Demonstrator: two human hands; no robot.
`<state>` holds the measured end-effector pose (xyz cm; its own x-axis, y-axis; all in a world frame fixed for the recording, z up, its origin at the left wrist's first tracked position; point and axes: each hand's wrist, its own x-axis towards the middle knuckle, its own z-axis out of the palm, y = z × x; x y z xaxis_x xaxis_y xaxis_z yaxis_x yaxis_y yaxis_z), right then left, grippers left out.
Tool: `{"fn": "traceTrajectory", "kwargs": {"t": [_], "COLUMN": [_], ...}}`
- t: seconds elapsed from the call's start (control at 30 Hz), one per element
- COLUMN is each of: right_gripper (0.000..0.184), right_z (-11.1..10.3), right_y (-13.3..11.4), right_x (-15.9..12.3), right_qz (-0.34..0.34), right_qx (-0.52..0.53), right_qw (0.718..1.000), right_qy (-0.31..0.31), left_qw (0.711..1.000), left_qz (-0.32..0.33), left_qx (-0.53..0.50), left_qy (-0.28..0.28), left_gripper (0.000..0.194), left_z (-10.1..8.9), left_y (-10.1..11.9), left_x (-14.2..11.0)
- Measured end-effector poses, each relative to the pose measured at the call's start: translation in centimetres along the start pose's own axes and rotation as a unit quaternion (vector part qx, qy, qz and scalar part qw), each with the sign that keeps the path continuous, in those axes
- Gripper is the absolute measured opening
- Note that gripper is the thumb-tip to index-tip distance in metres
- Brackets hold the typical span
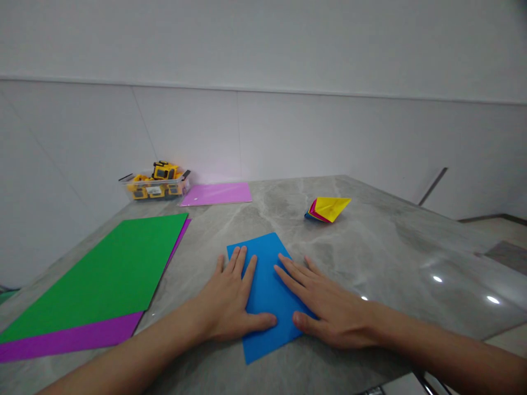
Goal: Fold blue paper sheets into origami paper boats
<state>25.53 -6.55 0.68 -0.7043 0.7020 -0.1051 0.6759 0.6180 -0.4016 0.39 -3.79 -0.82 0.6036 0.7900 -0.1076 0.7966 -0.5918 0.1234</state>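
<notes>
A blue sheet of paper (269,296) lies flat on the table between my hands, its long side running away from me. My left hand (230,296) rests on its left edge, fingers spread and thumb reaching inward. On the right edge lies my right hand (325,307), also flat with the fingers apart. Both palms cover parts of the sheet's sides. Beyond the right hand sits a folded paper piece (329,209) in yellow, pink and blue.
Large green sheets (107,269) overlap a purple sheet (78,334) at the left. At the back, a pink sheet (220,193) lies near a clear plastic box (154,189) of yellow toy vehicles (165,171). The grey marbled table (395,247) meets a white wall.
</notes>
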Motion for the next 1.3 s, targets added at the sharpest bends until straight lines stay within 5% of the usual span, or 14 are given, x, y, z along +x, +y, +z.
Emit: {"fn": "traceTrajectory", "kwargs": {"t": [0.27, 0.47, 0.73, 1.3], "right_gripper": [0.080, 0.070, 0.070, 0.090], "right_z": [-0.6, -1.0, -1.7, -2.1], "right_y": [-2.8, -4.6, -5.0, 0.1], "right_x": [-6.1, -7.7, -6.8, 0.1], "right_qz": [0.006, 0.032, 0.065, 0.025], "right_qx": [0.093, 0.098, 0.081, 0.007], "right_qw": [0.994, 0.994, 0.993, 0.998], "right_qy": [-0.051, -0.042, -0.063, -0.050], "left_qw": [1.000, 1.000, 1.000, 1.000], "left_qz": [-0.008, 0.002, 0.002, 0.003], "left_qx": [0.008, 0.014, 0.015, 0.016], "left_qy": [-0.004, -0.004, -0.012, -0.018], "left_gripper": [0.110, 0.108, 0.108, 0.108], "left_z": [-0.1, -0.1, -0.6, -0.7], "left_y": [0.0, -0.1, 0.0, 0.0], "left_x": [0.0, 0.0, -0.1, -0.1]}}
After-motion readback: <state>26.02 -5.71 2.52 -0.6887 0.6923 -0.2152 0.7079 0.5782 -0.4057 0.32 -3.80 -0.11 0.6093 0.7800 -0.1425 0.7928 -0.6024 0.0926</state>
